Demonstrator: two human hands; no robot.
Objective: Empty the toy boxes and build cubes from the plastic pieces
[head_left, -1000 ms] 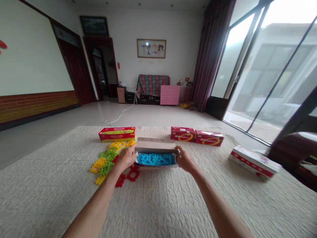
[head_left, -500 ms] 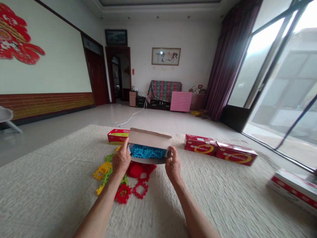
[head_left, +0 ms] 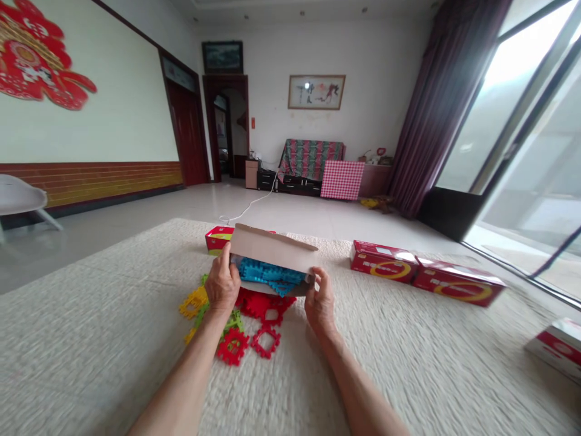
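A cardboard box (head_left: 272,245) with its flap raised is held up between both hands, its opening tilted toward me. My left hand (head_left: 222,281) is closed on its left end, and my right hand (head_left: 320,298) grips the right end. Inside lie several blue interlocking plastic pieces (head_left: 263,274), one corner poking over the lower edge. Beneath the box, red notched pieces (head_left: 266,341) lie on the mat, partly hidden by it. Green pieces (head_left: 235,320) and yellow pieces (head_left: 194,302) are near my left forearm, which covers some of them.
Behind the held box stands a red and yellow-green box (head_left: 216,240). Two red boxes (head_left: 384,261) sit end to end at the right on the cream mat (head_left: 113,315). A white and red box (head_left: 558,348) rests at the far right. A white chair (head_left: 22,200) is at the left.
The box has tipped further toward me. The blue pieces have slid forward, one now sticking out over the lower edge. The view has shifted slightly left.
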